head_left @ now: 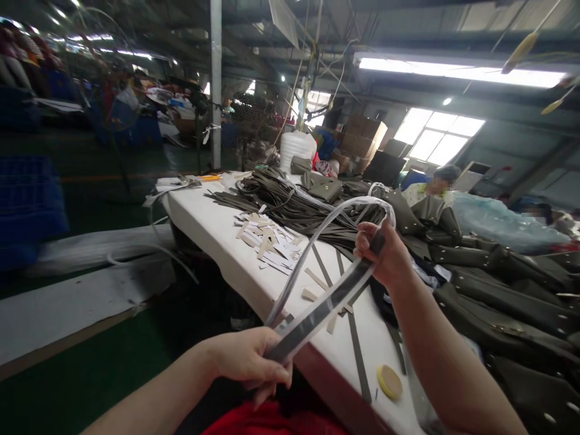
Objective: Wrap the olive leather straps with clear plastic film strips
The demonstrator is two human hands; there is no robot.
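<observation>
Overhead: lit tube lamp (453,67).
Table (206,223): white top bearing paper scraps (267,238), a dark strap bundle (281,202) and a yellow-edged disc (390,382).
Grip: left hand (258,357) and right hand (392,257) each grasping the dark strip (338,298), held between them over the table's near edge.
Floor (109,374): green, at left, bearing a blue crate (29,208).

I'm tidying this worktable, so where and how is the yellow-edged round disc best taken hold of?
Probably pinch the round disc by opposite sides of its yellow edge, coming from above and the picture's left. It is low and seems to lie flat on the white table, with no handle showing, so the edge offers the grip; the right forearm lies to its right.
</observation>
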